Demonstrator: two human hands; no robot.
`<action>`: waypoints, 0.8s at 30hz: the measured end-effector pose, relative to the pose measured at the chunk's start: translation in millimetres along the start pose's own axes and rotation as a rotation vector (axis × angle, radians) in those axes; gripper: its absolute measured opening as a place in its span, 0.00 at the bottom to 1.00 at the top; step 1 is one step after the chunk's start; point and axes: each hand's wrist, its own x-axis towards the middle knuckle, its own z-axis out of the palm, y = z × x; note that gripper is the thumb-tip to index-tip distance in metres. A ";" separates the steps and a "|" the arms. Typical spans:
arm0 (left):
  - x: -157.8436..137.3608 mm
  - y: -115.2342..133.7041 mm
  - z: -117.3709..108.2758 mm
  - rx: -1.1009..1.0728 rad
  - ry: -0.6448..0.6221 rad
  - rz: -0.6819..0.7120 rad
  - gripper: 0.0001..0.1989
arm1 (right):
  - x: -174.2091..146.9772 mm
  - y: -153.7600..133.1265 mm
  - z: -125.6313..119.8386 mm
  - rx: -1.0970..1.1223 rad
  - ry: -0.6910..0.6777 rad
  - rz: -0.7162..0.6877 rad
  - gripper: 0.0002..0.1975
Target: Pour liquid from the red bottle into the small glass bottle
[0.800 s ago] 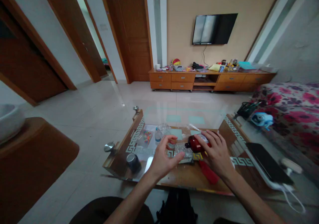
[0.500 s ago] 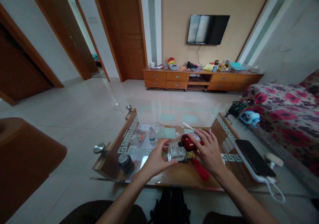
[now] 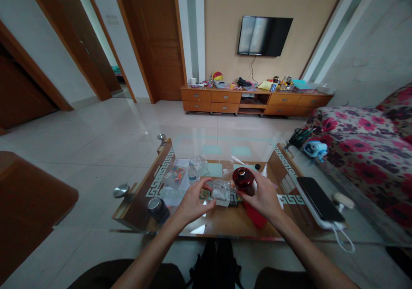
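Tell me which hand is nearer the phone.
Right. The right hand is left of the phone, holding the red bottle; the left hand is farther left, by the glass dish.

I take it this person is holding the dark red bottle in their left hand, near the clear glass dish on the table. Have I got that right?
Not quite: the head view shows the dark red bottle in the person's right hand, not the left hand. It is indeed near the clear glass dish on the table.
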 end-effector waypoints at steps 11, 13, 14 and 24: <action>-1.3 9.8 7.9 0.253 0.027 0.144 0.30 | -1.8 25.8 -17.5 0.286 -0.184 0.058 0.39; 1.1 14.5 11.3 0.269 -0.001 0.117 0.30 | -1.7 29.1 -24.3 0.329 -0.204 0.057 0.40; 2.8 17.0 13.3 0.275 -0.020 0.090 0.30 | -1.9 30.2 -27.9 0.349 -0.212 0.058 0.40; 70.5 41.8 50.9 0.498 -0.078 -0.110 0.30 | -13.3 43.4 -57.3 0.474 -0.270 0.096 0.40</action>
